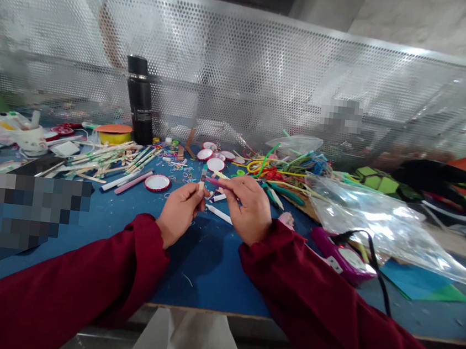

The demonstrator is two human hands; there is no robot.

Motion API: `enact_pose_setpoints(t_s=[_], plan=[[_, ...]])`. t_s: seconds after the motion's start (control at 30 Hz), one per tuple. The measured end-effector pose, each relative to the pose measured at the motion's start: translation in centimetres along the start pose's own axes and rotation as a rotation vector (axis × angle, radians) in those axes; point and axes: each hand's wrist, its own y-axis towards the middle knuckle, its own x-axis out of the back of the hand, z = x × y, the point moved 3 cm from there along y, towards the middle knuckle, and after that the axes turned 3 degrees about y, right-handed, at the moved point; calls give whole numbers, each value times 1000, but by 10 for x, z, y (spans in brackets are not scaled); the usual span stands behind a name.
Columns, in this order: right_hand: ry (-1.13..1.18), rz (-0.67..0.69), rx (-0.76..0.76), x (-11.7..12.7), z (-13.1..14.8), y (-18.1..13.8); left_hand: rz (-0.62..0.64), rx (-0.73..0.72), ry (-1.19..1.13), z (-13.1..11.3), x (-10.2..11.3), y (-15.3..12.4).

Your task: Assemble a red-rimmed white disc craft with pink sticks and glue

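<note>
Your left hand [182, 209] pinches a small stick [203, 178] above the surface [216, 289]; your right hand [251, 210] grips a pink marker [221, 184] at its side. Teal and dark bands top the stick; below, it looks uncoloured.

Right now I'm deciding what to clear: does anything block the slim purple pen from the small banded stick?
Nothing visible: the purple pen in the right hand points at the banded stick in the left hand; contact is unclear.
</note>
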Motion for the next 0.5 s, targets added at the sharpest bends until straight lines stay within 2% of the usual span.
enact_pose_setpoints(t_s=[0.5], plan=[[-19, 43, -60, 2, 4, -2, 12, 63, 35, 3, 0, 0]])
